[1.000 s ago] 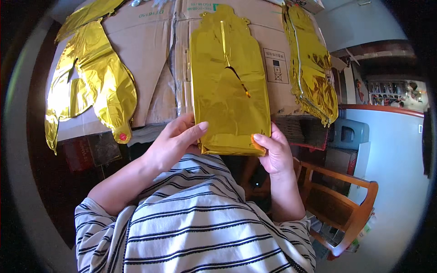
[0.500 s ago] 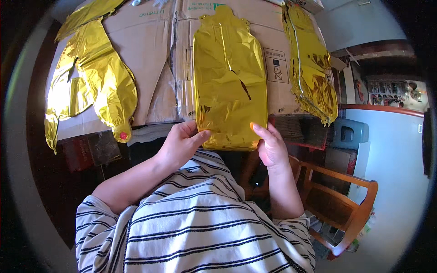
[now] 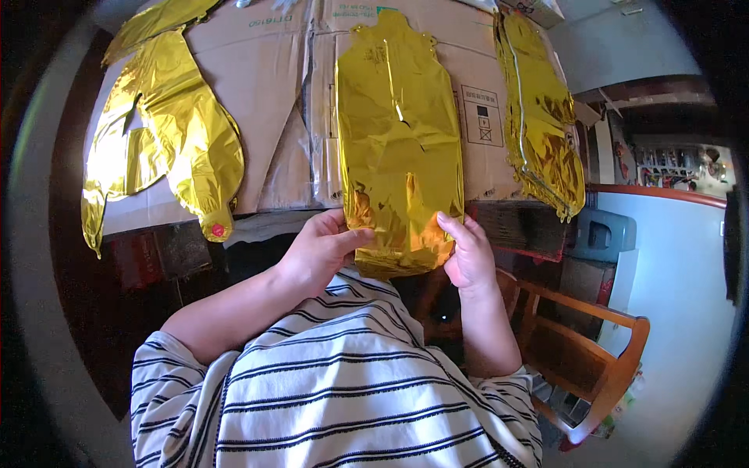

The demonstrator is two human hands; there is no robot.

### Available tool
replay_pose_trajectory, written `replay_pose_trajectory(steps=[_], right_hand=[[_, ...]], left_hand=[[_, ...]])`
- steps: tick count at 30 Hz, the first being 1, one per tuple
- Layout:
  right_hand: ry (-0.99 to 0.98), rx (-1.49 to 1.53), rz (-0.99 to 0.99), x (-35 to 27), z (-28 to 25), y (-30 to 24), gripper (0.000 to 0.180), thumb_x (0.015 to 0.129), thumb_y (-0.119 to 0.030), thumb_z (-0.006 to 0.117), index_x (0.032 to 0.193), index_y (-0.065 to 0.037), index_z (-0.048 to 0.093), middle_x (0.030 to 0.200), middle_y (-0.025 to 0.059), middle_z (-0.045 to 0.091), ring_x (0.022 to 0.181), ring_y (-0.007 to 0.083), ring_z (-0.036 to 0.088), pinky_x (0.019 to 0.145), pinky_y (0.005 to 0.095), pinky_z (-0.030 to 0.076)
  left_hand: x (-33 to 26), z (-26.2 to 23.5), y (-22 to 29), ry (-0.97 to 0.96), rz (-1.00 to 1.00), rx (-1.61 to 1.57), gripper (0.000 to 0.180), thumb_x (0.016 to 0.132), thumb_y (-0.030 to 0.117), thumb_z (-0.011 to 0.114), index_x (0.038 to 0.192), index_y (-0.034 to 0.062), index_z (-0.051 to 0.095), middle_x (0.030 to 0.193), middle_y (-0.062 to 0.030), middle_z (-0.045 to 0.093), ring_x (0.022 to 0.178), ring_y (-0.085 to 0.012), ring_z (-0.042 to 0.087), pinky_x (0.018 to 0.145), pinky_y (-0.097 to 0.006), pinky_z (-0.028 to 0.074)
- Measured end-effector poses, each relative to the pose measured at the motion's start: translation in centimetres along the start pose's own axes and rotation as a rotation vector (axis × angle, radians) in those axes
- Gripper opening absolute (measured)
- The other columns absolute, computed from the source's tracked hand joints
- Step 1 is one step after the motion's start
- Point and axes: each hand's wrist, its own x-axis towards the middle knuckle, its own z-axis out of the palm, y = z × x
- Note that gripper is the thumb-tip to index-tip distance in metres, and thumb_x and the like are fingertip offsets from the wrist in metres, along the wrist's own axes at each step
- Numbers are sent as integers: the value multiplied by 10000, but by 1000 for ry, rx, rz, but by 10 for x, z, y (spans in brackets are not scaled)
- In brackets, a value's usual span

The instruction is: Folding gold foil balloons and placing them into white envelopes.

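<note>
Left foil (image 3: 191, 132): glare burned its left side to white.
Middle foil (image 3: 398, 148): a softer sheen showed, orange low down.
Beneath the desk (image 3: 242, 93): shadow swallowed most detail.
Wall (image 3: 671, 273): pale, cool light lay there.
Striped shirt (image 3: 328, 382): lines looked crisp.
Corners: fisheye blackness, straight edges bowed.

Brown cardboard (image 3: 250, 86) spreads flat. A gold foil shape (image 3: 191, 140) bearing a red dot (image 3: 218, 230) droops over its near edge by the left corner; a foil strip (image 3: 156, 27) lies at the far left corner. Crumpled foil (image 3: 538, 101) runs along the right edge. Beyond the near right corner stand a teal plastic object (image 3: 622, 232) and a wooden chair (image 3: 633, 343).
</note>
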Motion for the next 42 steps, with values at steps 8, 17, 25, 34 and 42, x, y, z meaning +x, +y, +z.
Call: replay_pose_trajectory(steps=[8, 17, 25, 34, 42], right_hand=[[-31, -121, 17, 2, -12, 6, 215, 931, -118, 675, 1124, -23, 691, 1064, 39, 718, 994, 125, 652, 920, 295, 490], [-23, -72, 10, 4, -6, 5, 221, 919, -97, 680, 1127, -23, 699, 1078, 44, 720, 998, 131, 651, 934, 290, 475], [-9, -190, -115, 2, -4, 2, 231, 907, -113, 690, 1114, -12, 700, 1080, 48, 720, 1002, 132, 642, 952, 291, 456], [-50, -104, -20, 3, -8, 6, 169, 904, -119, 698, 1043, -27, 727, 1037, 38, 731, 983, 125, 645, 938, 289, 460], [4, -84, -15, 2, 0, 2, 170, 898, -127, 715, 1043, -39, 733, 1024, 40, 737, 920, 131, 673, 859, 287, 509]], left_hand=[[7, -13, -9, 39, 5, 15, 254, 960, 66, 629, 1194, -30, 616, 1105, -92, 696, 972, -138, 657, 919, -285, 505], [1, 7, 4, 100, 49, 242, 311, 970, 118, 658, 1212, -66, 588, 1127, -88, 688, 998, -123, 628, 939, -293, 487], [7, -3, -11, 61, 126, 148, 255, 1000, 115, 616, 1226, -3, 636, 1142, -48, 701, 1034, -104, 629, 969, -292, 472], [3, 4, -4, 105, 74, 203, 222, 1002, 104, 604, 1192, -6, 641, 1129, -49, 697, 1012, -103, 633, 951, -278, 476], [2, 4, -8, 43, 81, 76, 238, 1012, 73, 575, 1224, -30, 611, 1135, -66, 695, 1003, -112, 639, 929, -282, 502]])
